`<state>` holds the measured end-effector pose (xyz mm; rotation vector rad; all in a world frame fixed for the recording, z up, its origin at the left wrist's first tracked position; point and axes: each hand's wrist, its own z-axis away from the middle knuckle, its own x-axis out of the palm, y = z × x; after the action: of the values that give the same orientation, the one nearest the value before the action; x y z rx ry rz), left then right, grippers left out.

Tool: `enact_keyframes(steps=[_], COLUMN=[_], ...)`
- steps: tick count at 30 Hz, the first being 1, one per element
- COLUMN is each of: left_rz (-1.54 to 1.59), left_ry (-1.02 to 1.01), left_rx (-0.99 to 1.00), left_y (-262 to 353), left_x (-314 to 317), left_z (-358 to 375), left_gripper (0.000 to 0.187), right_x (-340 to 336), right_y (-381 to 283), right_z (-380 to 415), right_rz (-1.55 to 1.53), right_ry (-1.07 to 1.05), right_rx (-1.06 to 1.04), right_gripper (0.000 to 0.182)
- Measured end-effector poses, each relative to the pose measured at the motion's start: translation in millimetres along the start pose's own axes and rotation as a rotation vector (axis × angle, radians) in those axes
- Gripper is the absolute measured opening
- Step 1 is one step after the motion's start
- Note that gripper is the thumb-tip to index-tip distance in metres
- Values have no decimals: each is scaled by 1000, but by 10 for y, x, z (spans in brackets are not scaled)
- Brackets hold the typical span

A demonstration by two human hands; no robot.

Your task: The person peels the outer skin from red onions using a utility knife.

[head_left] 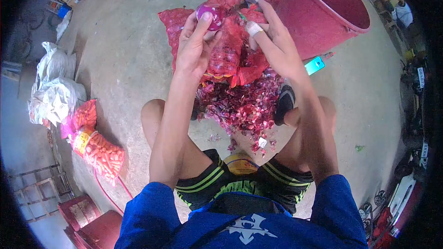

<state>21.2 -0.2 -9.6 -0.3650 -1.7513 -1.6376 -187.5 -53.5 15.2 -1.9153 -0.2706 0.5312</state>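
Note:
A shiny purple-red onion is gripped by the fingers of my left hand, up in front of the red mesh sacks. My right hand is raised to the right of it, with pale wraps on its thumb and a fingertip; its fingers are closed around something small and partly green that I cannot make out. Behind and below both hands stand red mesh sacks filled with onions. A heap of onion skins lies on the floor between my feet.
A large red tub stands at the upper right, with a phone on the floor below it. White sacks and a bag of carrots are at the left. Red plastic chairs are at the lower left, vehicles along the right edge.

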Motion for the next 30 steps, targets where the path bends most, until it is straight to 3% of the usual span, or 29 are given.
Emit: enact_keyframes(steps=[2, 6, 8, 12, 14, 21, 24, 26, 30], left_rz=[-2, -12, -87, -27, -143, -161, -52, 124, 191], left_ry=[3, -35, -154, -163, -210, -283, -308, -403, -502], left_rx=[-18, 30, 57, 23, 33, 24, -9, -51, -87], left_y=[-5, -30, -35, -5, 63, 52, -43, -125, -148], left_x=[-50, 9, 45, 14, 81, 38, -44, -95, 63], left_z=[-22, 34, 90, 80, 145, 38, -36, -68, 90], left_gripper=[36, 41, 43, 48, 55, 59, 60, 62, 63], right_x=[-106, -107, -85, -130, -105, 1, 27, -3, -95], right_y=[-49, -97, -91, -59, -50, 123, 200, 252, 383], right_z=[6, 10, 14, -40, -67, -85, -112, -150, -203], right_rz=[-62, -156, -55, 55, 125, 182, 111, 3, 11], right_ry=[-172, -252, -258, -283, -79, -10, 7, 44, 65], right_rx=[-9, -8, -51, -126, -199, -140, -36, 199, 65], right_gripper=[66, 68, 61, 49, 41, 38, 38, 39, 42])
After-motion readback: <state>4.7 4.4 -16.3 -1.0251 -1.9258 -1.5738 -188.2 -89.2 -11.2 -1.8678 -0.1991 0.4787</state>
